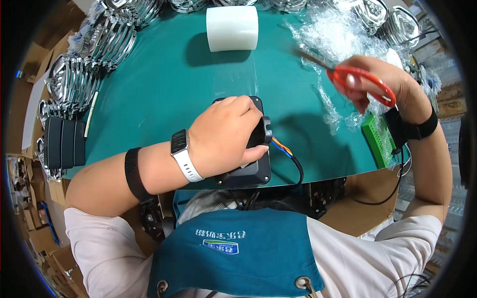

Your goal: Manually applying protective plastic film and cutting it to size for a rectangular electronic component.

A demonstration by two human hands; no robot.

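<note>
My left hand (224,133) lies over a black rectangular housing (248,175) at the near edge of the table, its fingers bent round the right side. Coloured wires and a black cable (297,164) come out of that side. A strip of clear film (236,74) runs from a white roll of film (232,29) down to the housing's far end. Up on the right, my right hand (367,82) grips red-handled scissors (365,79). Their blades point left and away, blurred at the tip, above the table and apart from the film strip.
Stacks of shiny metal frames (74,82) line the left and far edges. Three dark blocks (64,143) stand at the left, beside a thin pale stick (91,114). Crumpled clear film (338,39) heaps at the far right. A green perforated block (377,141) lies near my right forearm.
</note>
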